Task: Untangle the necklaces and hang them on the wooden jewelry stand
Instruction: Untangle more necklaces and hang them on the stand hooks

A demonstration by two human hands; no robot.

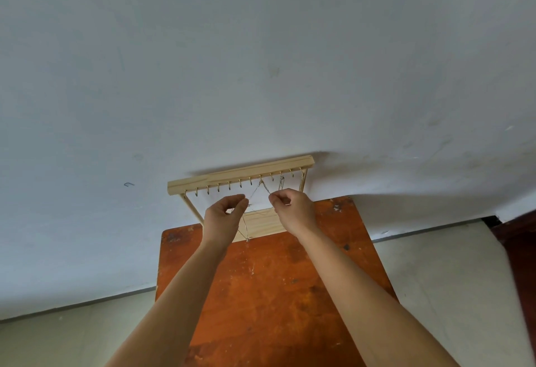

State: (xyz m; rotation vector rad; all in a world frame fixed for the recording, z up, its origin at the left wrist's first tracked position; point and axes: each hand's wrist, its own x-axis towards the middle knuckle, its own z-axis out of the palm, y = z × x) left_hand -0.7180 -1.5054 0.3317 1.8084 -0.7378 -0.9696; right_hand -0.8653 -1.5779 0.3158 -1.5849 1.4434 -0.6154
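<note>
A pale wooden jewelry stand (232, 176) with a row of several brass hooks stands at the far end of the table, against the wall. A thin chain necklace (262, 186) is draped over a hook right of the middle, its two strands running down to my hands. My left hand (224, 215) pinches the left strand, and more chain trails below it toward the stand's base. My right hand (293, 210) pinches the right strand just below the bar. Another necklace (281, 182) hangs from a hook further right.
The stand rests on a worn orange-brown wooden table (275, 294). A white wall (261, 62) rises directly behind it. Pale floor (435, 265) shows on both sides of the table, and a dark brown piece of furniture (519, 239) sits at the right edge.
</note>
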